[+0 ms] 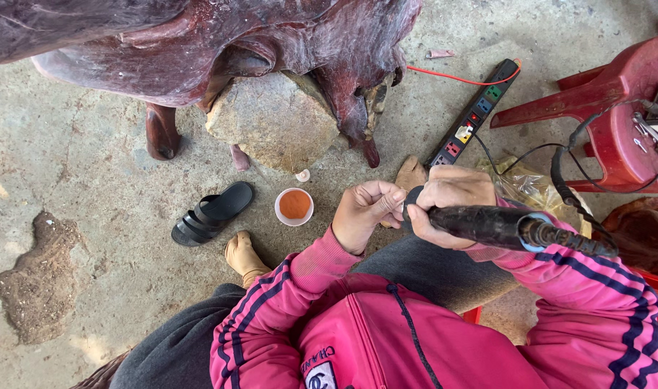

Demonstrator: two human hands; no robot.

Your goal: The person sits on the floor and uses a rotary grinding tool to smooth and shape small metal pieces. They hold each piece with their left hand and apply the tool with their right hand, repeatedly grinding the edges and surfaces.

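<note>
Black rotary handpiece [487, 225] gripped in right hand [448, 198], fingers wrapped tight round its barrel, cable trailing off to the right toward a red plastic stool [617, 108]. Left hand [365, 212] just beside it, fingertips pressed together and pinching at the tool's tip, both hands raised over the knees; whatever sits in the tip too small to make out. Below-left of left hand, a small white cup of orange powder [294, 206] on the concrete floor [91, 166], a black sandal [212, 213] further left. Above both hands, a dark reddish carved wood piece [199, 43] propped on a stone [271, 119], well apart from the tool. Power strip [473, 115] above right hand. Tool being handled at the tip, not touching the wood; surface already glossy.
</note>
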